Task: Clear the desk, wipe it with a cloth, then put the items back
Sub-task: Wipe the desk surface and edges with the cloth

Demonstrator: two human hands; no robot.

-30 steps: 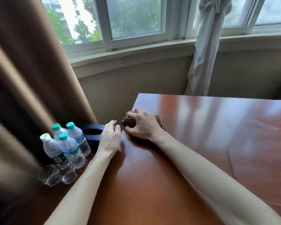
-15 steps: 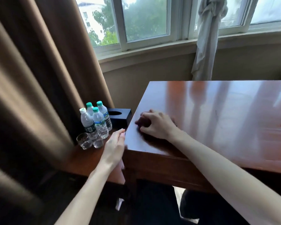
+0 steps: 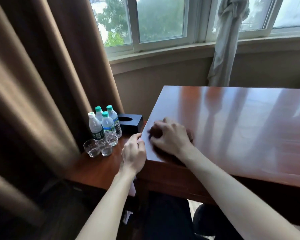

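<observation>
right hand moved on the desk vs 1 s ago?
Yes. The right hand, holding the cloth, slid toward the desk's near left corner.

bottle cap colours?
Three water bottles have teal-green caps, one has a white cap; clear in the head view.

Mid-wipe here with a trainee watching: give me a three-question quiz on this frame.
1. True or false: the right hand holds a dark cloth on the desk.
2. How many water bottles stand on the side table?
3. The left hand is: A) holding a glass B) at the desk's left edge C) on the tissue box.

Key: 1 true; 2 four; 3 B.
</observation>
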